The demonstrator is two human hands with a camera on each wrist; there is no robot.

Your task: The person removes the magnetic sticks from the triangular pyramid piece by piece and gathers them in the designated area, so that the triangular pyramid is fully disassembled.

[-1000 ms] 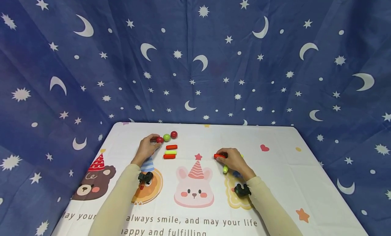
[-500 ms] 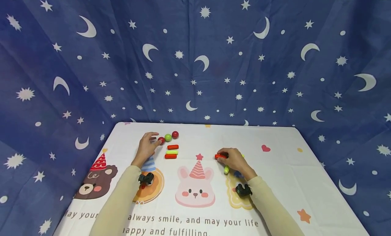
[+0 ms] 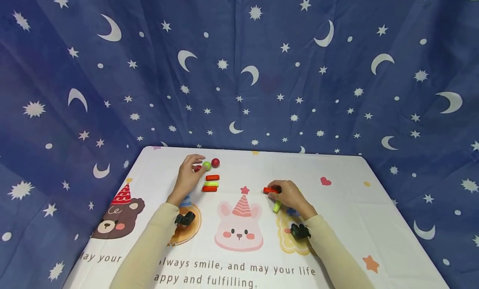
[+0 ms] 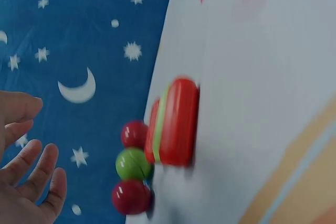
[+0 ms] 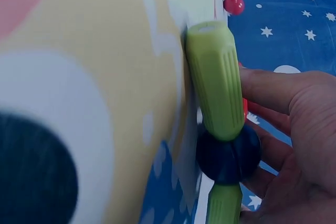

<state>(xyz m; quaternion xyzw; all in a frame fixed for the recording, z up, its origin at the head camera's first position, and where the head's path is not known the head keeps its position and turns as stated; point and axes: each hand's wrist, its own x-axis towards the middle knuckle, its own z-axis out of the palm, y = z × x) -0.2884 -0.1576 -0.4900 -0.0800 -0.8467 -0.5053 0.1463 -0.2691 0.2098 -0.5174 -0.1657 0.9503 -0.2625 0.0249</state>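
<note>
Loosened and spread, the left hand [image 3: 190, 172] has lifted off the red ball [image 3: 197, 168], now ending the three-ball row, while the right hand [image 3: 287, 195] still pinches a red bar [image 3: 270, 190].

Red ball [image 3: 215, 162], green ball [image 3: 207, 166], red bars [image 3: 212, 177] around a lime bar [image 3: 211, 184]; white tablecloth [image 3: 348, 206] with cartoon animals; navy backdrop [image 3: 239, 64], white moons and stars.
</note>
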